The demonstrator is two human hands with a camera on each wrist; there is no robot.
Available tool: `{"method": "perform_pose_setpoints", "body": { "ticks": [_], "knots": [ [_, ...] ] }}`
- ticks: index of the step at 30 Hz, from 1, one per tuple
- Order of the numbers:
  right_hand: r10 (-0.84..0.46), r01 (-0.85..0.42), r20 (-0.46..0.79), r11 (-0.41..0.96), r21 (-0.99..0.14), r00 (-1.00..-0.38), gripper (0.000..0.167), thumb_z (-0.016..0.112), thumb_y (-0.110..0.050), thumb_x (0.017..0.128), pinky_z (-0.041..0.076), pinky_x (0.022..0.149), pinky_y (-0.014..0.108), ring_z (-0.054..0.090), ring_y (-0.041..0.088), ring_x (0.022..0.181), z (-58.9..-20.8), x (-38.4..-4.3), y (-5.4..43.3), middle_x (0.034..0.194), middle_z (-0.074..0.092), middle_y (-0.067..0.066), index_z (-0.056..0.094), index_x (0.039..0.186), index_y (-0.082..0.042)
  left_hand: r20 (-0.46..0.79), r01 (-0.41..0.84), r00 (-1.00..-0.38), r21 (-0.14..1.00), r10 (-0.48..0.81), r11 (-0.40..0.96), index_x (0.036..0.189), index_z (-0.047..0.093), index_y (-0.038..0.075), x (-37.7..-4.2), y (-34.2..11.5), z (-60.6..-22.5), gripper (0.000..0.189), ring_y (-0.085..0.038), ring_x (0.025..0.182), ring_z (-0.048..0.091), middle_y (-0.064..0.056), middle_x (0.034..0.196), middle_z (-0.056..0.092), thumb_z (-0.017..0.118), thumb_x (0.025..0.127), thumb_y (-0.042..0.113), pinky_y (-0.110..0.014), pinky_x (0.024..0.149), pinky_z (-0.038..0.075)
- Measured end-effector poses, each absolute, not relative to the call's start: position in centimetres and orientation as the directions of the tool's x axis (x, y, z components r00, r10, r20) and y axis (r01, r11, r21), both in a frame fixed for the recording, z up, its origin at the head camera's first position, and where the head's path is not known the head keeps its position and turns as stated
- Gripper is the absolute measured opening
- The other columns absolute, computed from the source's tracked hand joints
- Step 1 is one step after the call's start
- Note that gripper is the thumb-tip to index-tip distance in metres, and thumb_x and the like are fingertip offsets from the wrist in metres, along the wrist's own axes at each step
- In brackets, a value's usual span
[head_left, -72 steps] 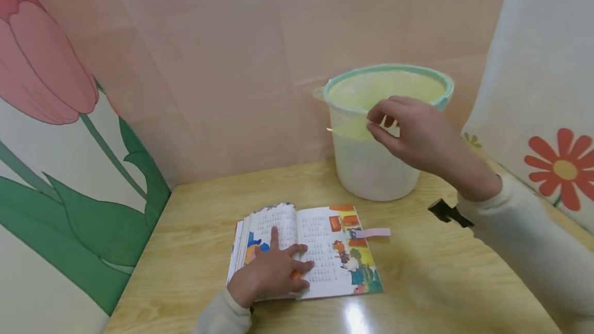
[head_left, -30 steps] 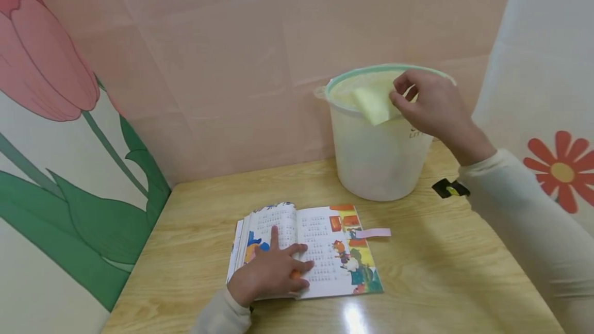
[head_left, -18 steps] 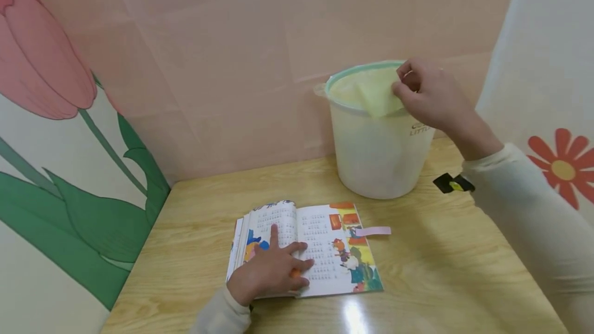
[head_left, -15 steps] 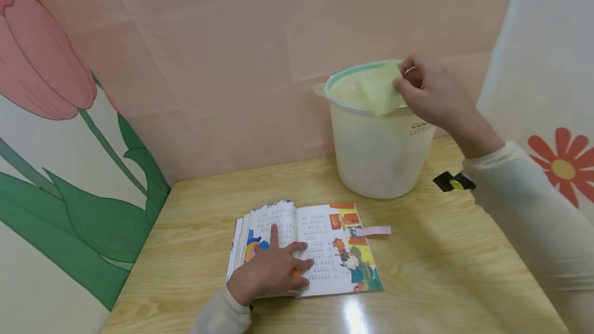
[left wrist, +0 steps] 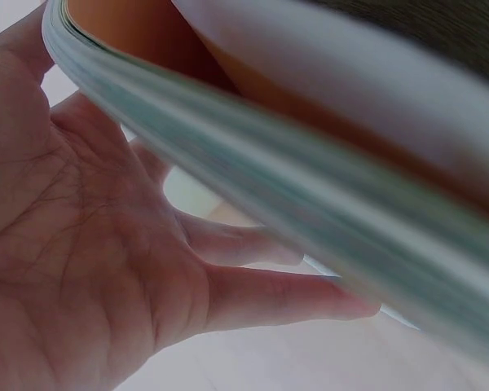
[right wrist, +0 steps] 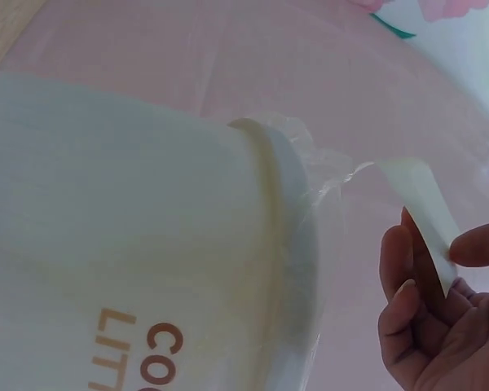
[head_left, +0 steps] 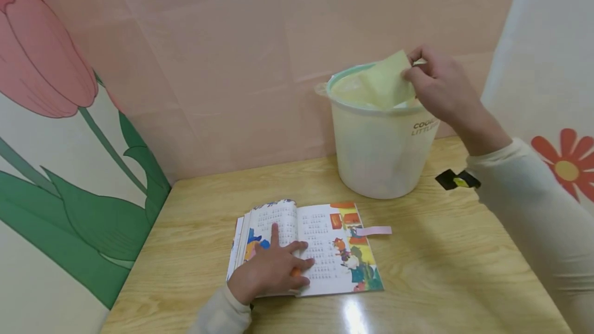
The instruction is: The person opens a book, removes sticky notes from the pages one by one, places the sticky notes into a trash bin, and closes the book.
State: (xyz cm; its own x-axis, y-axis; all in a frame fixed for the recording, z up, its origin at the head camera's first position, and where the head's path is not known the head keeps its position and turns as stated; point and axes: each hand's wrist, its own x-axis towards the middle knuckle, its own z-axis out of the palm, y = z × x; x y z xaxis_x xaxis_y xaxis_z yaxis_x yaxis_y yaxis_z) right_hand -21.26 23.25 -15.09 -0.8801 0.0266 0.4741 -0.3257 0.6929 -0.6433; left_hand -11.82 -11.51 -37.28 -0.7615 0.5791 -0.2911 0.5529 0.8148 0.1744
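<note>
An open book point(head_left: 320, 251) with printed text and colourful animal pictures lies on the wooden table. My left hand point(head_left: 271, 272) rests on it with fingers spread across the pages near the fold; the left wrist view shows the palm beside the page edges. At the back right stands a translucent trash bin point(head_left: 380, 153) with a pale green rim and a clear liner. My right hand point(head_left: 438, 81) is at the bin's rim, pinching a pale yellow sheet of paper point(head_left: 387, 79) between thumb and fingers. The sheet hangs over the bin's mouth, its lower part dipping inside the rim.
A pink paper strip point(head_left: 375, 231) sticks out from the book's right edge onto the table point(head_left: 441, 262). A pink cloth wall point(head_left: 223, 76) rises behind, a tulip-printed panel point(head_left: 51, 55) on the left and a flower-printed white one point(head_left: 538, 66) on the right.
My right hand has risen over the bin from its front, and the yellow sheet with it, now standing higher above the rim. The left hand and the book have stayed put.
</note>
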Motion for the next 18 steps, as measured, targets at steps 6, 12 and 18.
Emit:
{"method": "perform_pose_setpoints", "body": {
  "ticks": [6,12,18],
  "knots": [
    [0.047,-0.368,0.485,0.590,-0.719,-0.873,0.009,0.046,-0.027,0.101,0.048,0.060,0.020,0.059,0.008,0.073,-14.7,-21.0,23.2,0.085,0.064,-0.016,0.055,0.102,-0.026,-0.291,0.554,-0.762,0.168,0.578,0.815,0.135,0.058,0.047,-11.8,-11.5,-37.0,0.042,-0.064,0.145,0.001,0.014,0.158,0.039,0.060,0.093,0.056,-0.086,0.093,0.029],
    [0.060,-0.361,0.468,0.553,-0.751,-0.882,0.008,0.047,-0.027,0.102,0.048,0.059,0.021,0.059,0.010,0.072,-14.2,-21.0,23.3,0.084,0.066,-0.015,0.055,0.103,-0.025,-0.288,0.556,-0.762,0.166,0.579,0.814,0.135,0.058,0.046,-11.9,-11.5,-37.0,0.043,-0.064,0.145,0.002,0.014,0.158,0.039,0.060,0.093,0.056,-0.086,0.092,0.030],
    [0.043,-0.248,0.400,0.723,-0.645,-0.915,0.014,0.048,-0.038,0.101,0.046,0.059,0.023,0.058,0.009,0.069,-14.3,-22.3,24.1,0.110,0.071,0.005,0.050,0.111,-0.028,-0.291,0.551,-0.764,0.170,0.576,0.817,0.134,0.057,0.048,-12.0,-11.4,-37.4,0.042,-0.063,0.145,0.001,0.016,0.158,0.038,0.059,0.093,0.057,-0.086,0.093,0.029]
  ]
}}
